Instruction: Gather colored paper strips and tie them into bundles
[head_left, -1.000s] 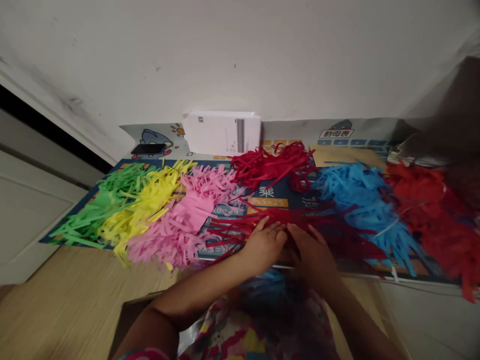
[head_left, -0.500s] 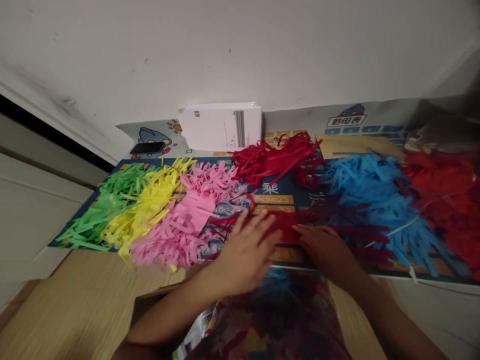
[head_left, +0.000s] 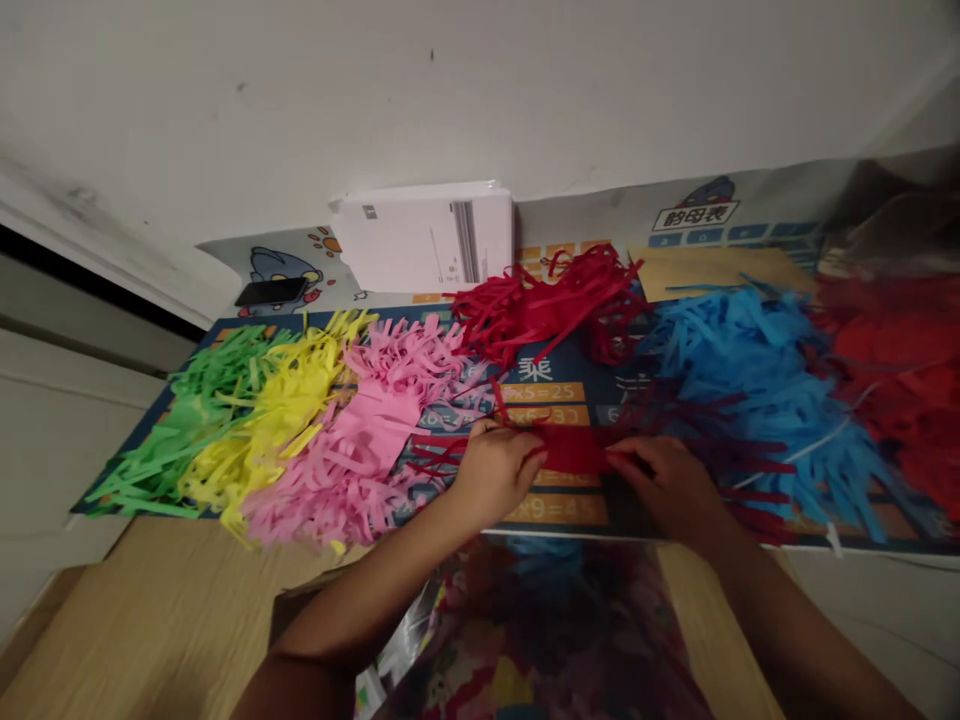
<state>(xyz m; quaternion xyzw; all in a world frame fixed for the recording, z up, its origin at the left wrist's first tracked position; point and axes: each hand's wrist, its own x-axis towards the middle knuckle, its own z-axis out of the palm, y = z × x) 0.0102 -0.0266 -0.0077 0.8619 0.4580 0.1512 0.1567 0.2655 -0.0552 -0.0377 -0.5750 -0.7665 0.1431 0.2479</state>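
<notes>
A dark red fringed tissue-paper tassel (head_left: 574, 449) lies flat across the near middle of the printed mat, its cut strips spreading to both sides. My left hand (head_left: 499, 465) has its fingers curled in on the left side of the solid middle band. At the band's right end, my right hand (head_left: 664, 485) pinches the paper between thumb and fingers. Behind both hands sits a bunched red tassel (head_left: 551, 305). Pink fringed paper (head_left: 379, 425) is left of my left hand, and blue fringed paper (head_left: 765, 390) lies beyond my right hand.
Yellow fringe (head_left: 281, 405) and green fringe (head_left: 202, 415) cover the mat's left side. More red fringe (head_left: 896, 380) is at far right. A white package (head_left: 427, 240) leans on the wall near a phone (head_left: 271, 291). A colourful plastic bag (head_left: 555, 630) hangs below the mat's edge.
My left hand's spread fingers have closed down onto the red tassel. My right hand stays at its right end, now pinching. The view has shifted slightly.
</notes>
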